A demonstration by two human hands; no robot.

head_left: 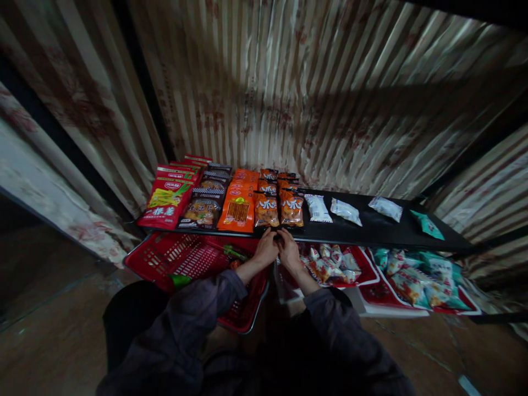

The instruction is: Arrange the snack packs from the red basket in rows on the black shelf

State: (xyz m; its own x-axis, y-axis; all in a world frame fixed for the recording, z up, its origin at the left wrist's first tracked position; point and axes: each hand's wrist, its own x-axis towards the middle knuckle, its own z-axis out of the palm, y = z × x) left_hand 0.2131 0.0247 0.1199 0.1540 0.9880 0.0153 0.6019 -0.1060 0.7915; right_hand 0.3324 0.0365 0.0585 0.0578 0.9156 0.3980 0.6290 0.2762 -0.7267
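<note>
My left hand [267, 246] and my right hand [289, 248] are close together at the front edge of a black shelf [358, 231]. The fingers of both are curled in, at the lower edges of two orange-and-black snack bags. The left snack bag [267, 209] stands just above my left hand, the right snack bag [292, 210] just above my right. Dark shadow between the fingertips hides whether they pinch a bag's edge or something small. More bags of the same kind are lined up behind these two.
Left along the shelf stand orange stick-snack bags [236, 209], brown chip bags [200, 212] and red bags [165, 201]. White packets [317, 208] and a green packet [427, 224] lie to the right. Below are a red basket [165, 253] and red trays [373, 272] of packets.
</note>
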